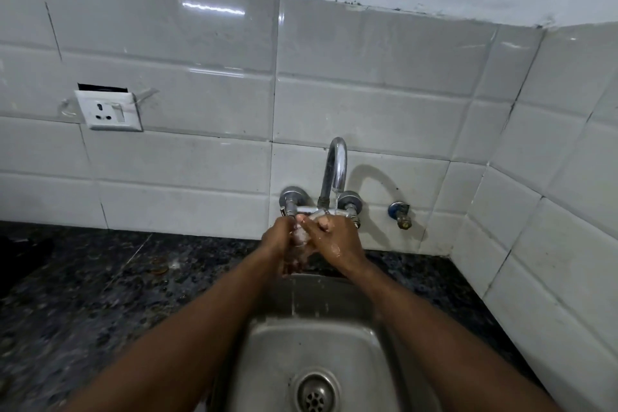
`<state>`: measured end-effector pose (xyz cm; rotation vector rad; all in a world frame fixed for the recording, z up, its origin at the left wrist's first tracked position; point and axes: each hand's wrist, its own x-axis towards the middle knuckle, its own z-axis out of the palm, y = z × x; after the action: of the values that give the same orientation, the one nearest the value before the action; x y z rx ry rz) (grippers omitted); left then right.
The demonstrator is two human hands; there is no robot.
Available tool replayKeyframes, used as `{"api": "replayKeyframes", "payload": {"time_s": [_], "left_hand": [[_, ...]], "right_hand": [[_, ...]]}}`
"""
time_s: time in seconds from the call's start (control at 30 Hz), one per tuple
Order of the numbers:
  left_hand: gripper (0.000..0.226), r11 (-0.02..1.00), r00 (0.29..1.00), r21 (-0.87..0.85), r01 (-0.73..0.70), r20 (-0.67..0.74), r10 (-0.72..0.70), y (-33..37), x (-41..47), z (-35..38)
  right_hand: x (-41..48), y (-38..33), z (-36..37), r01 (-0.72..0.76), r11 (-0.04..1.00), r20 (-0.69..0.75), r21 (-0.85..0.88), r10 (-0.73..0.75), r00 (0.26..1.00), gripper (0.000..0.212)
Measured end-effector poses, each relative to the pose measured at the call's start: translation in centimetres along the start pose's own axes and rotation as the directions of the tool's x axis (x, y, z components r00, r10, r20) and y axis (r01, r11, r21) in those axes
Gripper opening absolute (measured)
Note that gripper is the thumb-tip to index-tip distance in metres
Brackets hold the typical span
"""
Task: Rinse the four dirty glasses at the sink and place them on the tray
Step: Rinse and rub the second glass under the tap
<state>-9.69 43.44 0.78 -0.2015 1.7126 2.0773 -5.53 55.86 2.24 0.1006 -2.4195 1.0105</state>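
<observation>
One clear glass (300,239) is held between both hands under the running chrome tap (335,164), above the back edge of the steel sink (267,341). My left hand (278,239) wraps its left side. My right hand (337,241) grips the other side, wet, with fingers curled at the rim. A thin stream of water falls from the spout onto the hands and the glass. Much of the glass is hidden by my fingers. No other glasses and no tray are in view.
Dark speckled granite counter (83,284) runs left and right of the sink, with a small brown object (159,269) on it. The white tiled wall carries a socket (108,110) and a small blue valve (399,211). The drain (314,395) lies below.
</observation>
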Motion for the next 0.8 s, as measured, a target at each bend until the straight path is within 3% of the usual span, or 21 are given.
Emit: {"api": "replayKeyframes", "payload": {"time_s": [0.03,0.07,0.1,0.13,0.17,0.23,0.27,0.3,0.37,0.47,0.53,0.63,0.73,0.8], "left_hand": [[0.041,0.985,0.981,0.059,-0.164,-0.098,0.169,-0.4,0.1,0.4],[0.036,0.918,0.901,0.186,-0.349,-0.204,0.384,-0.7,-0.2,0.9],[0.031,0.819,0.798,0.327,-0.473,-0.237,0.555,-0.8,-1.0,1.2],[0.029,0.756,0.741,0.418,-0.504,-0.241,0.627,-0.9,-1.1,1.4],[0.033,0.768,0.764,0.428,-0.477,-0.230,0.603,-0.7,-1.3,1.5],[0.044,0.945,0.956,0.237,-0.226,-0.131,0.262,0.3,-1.5,1.6],[0.044,0.982,0.996,0.169,-0.078,-0.037,0.086,0.5,-1.7,1.5],[0.044,0.989,1.000,0.145,-0.005,0.027,0.001,0.5,-1.8,1.5],[0.047,0.991,0.999,0.133,0.033,0.033,-0.037,-0.1,-1.5,1.8],[0.052,0.979,0.995,0.182,0.087,-0.063,-0.077,-1.8,-0.9,1.6],[0.045,0.977,0.991,0.173,0.122,-0.083,-0.109,-2.3,-0.7,1.0],[0.036,0.967,0.986,0.204,0.151,-0.096,-0.134,-2.1,-0.6,0.4],[0.032,0.965,0.989,0.227,0.128,-0.105,-0.107,-2.0,-0.4,0.3],[0.028,0.964,0.992,0.237,0.119,-0.074,-0.104,-1.9,-0.7,0.5]], "right_hand": [[0.2,-0.2,0.2,-0.111,0.988,0.009,0.103,0.111,0.994,0.044],[0.4,-0.4,0.4,-0.265,0.933,0.042,0.243,0.263,0.964,0.044],[0.6,-0.8,0.4,-0.404,0.852,0.077,0.334,0.402,0.912,0.046],[0.7,-1.1,0.2,-0.477,0.798,0.098,0.369,0.476,0.874,0.048],[0.6,-1.0,-0.1,-0.460,0.822,0.092,0.335,0.458,0.884,0.049],[0.0,0.1,-0.3,-0.183,0.979,0.015,0.090,0.182,0.983,0.048],[-0.3,0.6,-0.6,-0.053,0.998,-0.018,-0.039,0.052,0.998,0.050],[-0.4,1.0,-0.7,0.027,0.993,-0.039,-0.116,-0.032,0.999,0.052],[0.0,0.9,-1.4,0.144,0.962,0.004,-0.233,-0.147,0.989,0.046],[0.9,0.5,-3.0,0.334,0.743,0.198,-0.580,-0.269,0.942,0.041],[1.5,0.5,-4.2,0.328,0.725,0.251,-0.606,-0.218,0.943,0.041],[1.8,0.7,-3.9,0.462,0.666,0.401,-0.586,-0.257,0.879,0.045],[1.7,0.9,-3.4,0.436,0.718,0.348,-0.543,-0.281,0.895,0.044],[1.7,1.0,-3.0,0.498,0.657,0.409,-0.566,-0.302,0.861,0.042]]}}
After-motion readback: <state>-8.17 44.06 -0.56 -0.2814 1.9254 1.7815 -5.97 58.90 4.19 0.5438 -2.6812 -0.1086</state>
